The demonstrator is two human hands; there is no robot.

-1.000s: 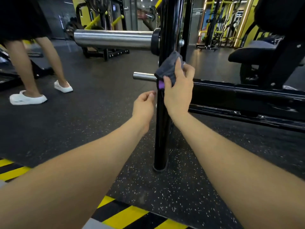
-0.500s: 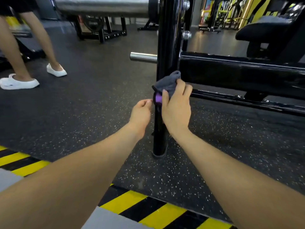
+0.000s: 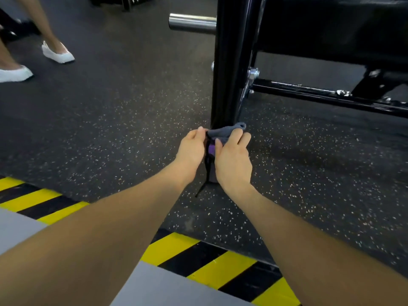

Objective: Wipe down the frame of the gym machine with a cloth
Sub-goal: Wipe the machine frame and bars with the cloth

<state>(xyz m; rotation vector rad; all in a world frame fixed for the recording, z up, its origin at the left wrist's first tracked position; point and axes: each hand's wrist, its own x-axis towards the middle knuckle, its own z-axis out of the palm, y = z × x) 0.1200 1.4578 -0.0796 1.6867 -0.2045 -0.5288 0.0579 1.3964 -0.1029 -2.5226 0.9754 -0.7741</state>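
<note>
So you're looking down at a big stretch of dark speckled rubber floor (image 3: 110,120); it fills most of the view, with a yellow and black hazard stripe (image 3: 198,255) running across the near edge and grey flooring (image 3: 159,290) closer still. The black machine frame (image 3: 331,36) takes up the upper right; its upright post (image 3: 229,62) drops straight to the floor in the middle, and a lower crossbar (image 3: 320,96) runs off to the right from a bolted joint (image 3: 252,74). A chrome peg (image 3: 192,22) sticks out to the left of the post, up top. Over at the far left someone else's legs show, in white shoes (image 3: 57,54), well apart from you.

Both your forearms reach in from the bottom and meet at the foot of the post. Your right hand (image 3: 234,160) is on the grey cloth (image 3: 225,131), fingers curled over it and clamping it against the base of the post; the cloth sits right down low near the floor, bunched, with a fold poking out to the right above your knuckles. Your left hand (image 3: 193,149) is just beside it, fingertips pinching the cloth's left edge; a bit of purple (image 3: 211,149) shows between your hands, and a thin dark strap (image 3: 202,188) trails down to the floor below them.
</note>
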